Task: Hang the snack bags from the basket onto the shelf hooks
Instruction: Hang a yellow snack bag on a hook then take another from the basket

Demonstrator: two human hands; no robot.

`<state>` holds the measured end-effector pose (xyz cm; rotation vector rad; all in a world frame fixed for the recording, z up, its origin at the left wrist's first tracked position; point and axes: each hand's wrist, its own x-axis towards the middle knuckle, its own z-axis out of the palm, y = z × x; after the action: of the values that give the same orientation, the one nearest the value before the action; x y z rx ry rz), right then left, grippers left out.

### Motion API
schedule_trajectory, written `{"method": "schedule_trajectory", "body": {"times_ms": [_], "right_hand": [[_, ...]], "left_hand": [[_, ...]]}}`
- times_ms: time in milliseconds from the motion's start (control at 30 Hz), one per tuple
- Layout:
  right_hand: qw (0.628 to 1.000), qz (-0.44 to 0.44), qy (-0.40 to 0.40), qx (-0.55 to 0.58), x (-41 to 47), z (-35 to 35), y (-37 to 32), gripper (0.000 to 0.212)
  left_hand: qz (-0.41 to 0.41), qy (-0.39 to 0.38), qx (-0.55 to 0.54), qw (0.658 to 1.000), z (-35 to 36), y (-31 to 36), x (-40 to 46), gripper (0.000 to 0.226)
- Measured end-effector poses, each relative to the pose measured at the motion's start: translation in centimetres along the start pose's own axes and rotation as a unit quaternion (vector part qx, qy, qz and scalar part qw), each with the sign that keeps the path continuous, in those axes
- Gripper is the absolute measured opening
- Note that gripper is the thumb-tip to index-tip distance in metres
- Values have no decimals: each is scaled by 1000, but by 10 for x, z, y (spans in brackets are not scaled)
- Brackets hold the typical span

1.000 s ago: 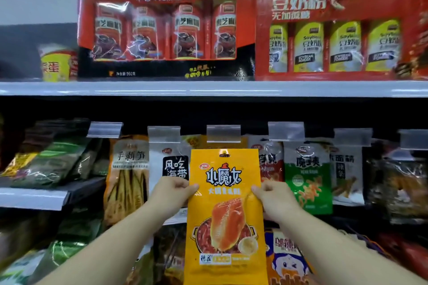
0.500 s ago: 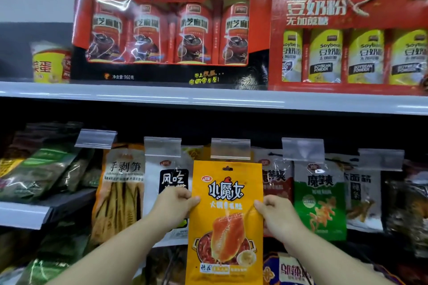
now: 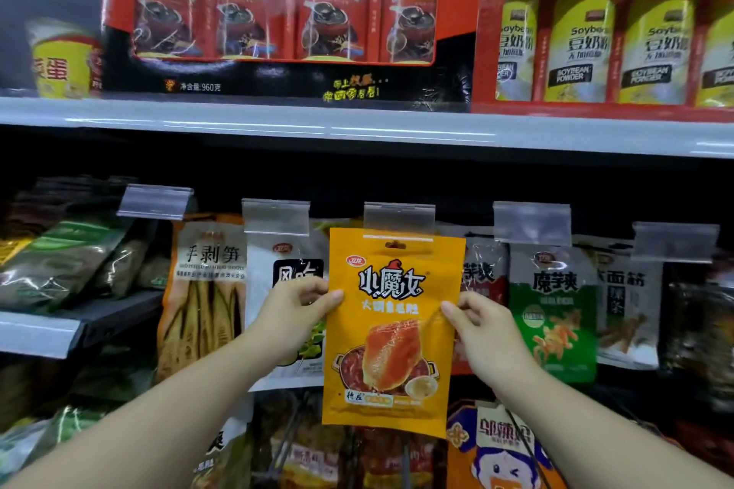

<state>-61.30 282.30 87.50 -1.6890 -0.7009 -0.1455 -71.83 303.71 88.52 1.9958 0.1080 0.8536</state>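
Bag: orange snack bag held upright just under the middle hook's clear tag, hang hole facing it
Grip: left hand and right hand pinch its side edges, keeping it flat for threading

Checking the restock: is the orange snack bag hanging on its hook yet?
Cannot tell. The orange snack bag is upright, pinched by the left hand and right hand; no hook shows.

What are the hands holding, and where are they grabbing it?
Both hold the orange snack bag. The left hand pinches its left edge and the right hand pinches its right edge, about halfway up.
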Motion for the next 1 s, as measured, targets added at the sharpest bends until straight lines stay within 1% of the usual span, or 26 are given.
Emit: {"method": "schedule_trajectory", "body": {"times_ms": [133,300,533,667,867,1000], "right_hand": [[1000,-10,-15,4,-7,-5,-7,19],[1000,16,-12,18,5,-5,-21,22],[997,74,7,18,22,1,-6,25],[996,85,24,7,41,5,5,23],[994,100,46,-26,80,13,25,28],[994,97,44,-28,98,20,38,18]], "left_hand": [[3,-6,-23,1000,-4,2,-3,14],[-18,22,-46,999,-7,13,11,20],[-57,26,4,998,3,4,26,26],[-67,26,25,997,11,-6,38,28],[-82,66,72,992,26,-24,68,26],[-72,85,113,987,34,-45,86,26]]}}
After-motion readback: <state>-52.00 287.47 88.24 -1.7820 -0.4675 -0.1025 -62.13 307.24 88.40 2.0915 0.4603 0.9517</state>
